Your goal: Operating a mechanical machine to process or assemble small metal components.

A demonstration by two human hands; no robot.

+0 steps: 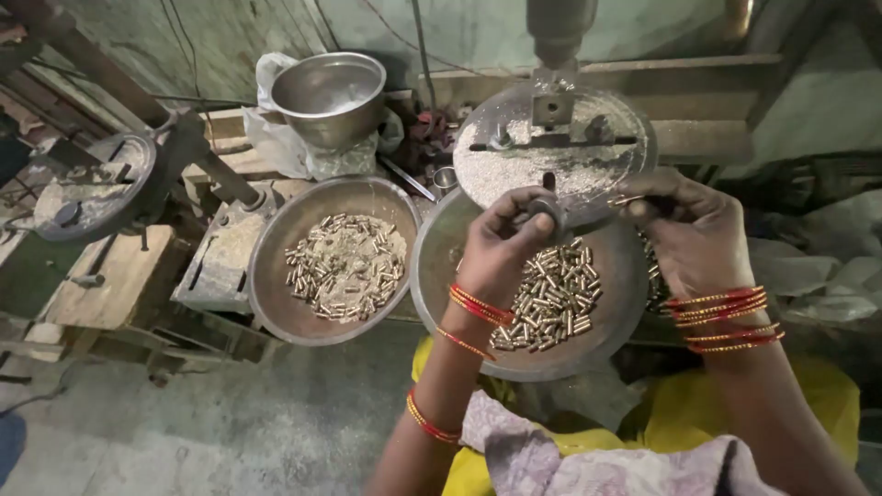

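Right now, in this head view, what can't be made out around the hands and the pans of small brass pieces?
- What the left hand grips: a dark round part, mostly covered by the fingers.
- What the right hand pinches: a thin brass bit, too small to identify.
- The pan under the hands: its right side hidden by the right wrist.
- The brass pieces: exact shape too small.
- The machine above the round plate: cut off by the top edge.

There is one camera. It sits on the person's head and looks down and a bit forward, from close up. The press table (551, 152) is at 12 o'clock, up near the top. A round pan (432, 276) sits in the middle. Another pan (276, 303) is at 9 o'clock. The floor (230, 432) is at 7 o'clock.
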